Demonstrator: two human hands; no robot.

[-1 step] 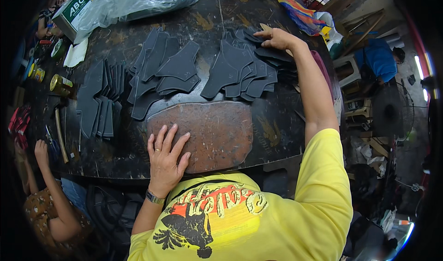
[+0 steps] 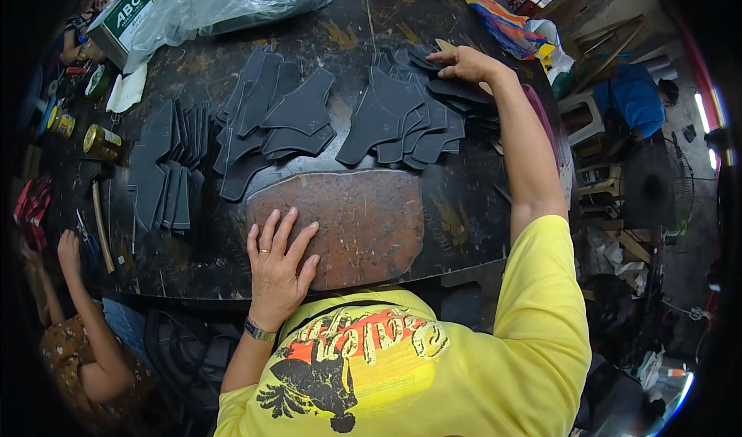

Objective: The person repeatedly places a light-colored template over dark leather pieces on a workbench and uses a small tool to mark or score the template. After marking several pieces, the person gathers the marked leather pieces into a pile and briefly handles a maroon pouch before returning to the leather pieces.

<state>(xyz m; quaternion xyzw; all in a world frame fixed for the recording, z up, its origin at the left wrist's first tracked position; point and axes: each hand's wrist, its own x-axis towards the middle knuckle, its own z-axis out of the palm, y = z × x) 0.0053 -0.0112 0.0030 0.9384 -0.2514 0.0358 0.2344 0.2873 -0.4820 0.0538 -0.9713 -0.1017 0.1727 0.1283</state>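
Observation:
My left hand [image 2: 280, 263] lies open, fingers spread, on a worn reddish-brown slab [image 2: 355, 221] at the table's near edge. My right arm stretches to the far right, where my right hand [image 2: 469, 66] pinches the edge of a dark grey cut-out piece [image 2: 420, 58], its fingertips partly hidden. A tan pointed tip [image 2: 444, 45] shows beside those fingers. Below that hand is a stack of darker pieces [image 2: 464, 97]. Overlapping grey shapes with pale outlines form a right-hand pile [image 2: 390, 116], a middle pile [image 2: 297, 105] and a left-hand pile [image 2: 166, 170].
The dark table [image 2: 386, 20] carries a clear plastic bag [image 2: 224, 8], a green-and-white box [image 2: 124, 20], a jar [image 2: 103, 142] and a wooden-handled tool [image 2: 102, 228]. A co-worker's arm [image 2: 97, 325] rests at the left edge. At right are a fan [image 2: 657, 186] and another person [image 2: 634, 101].

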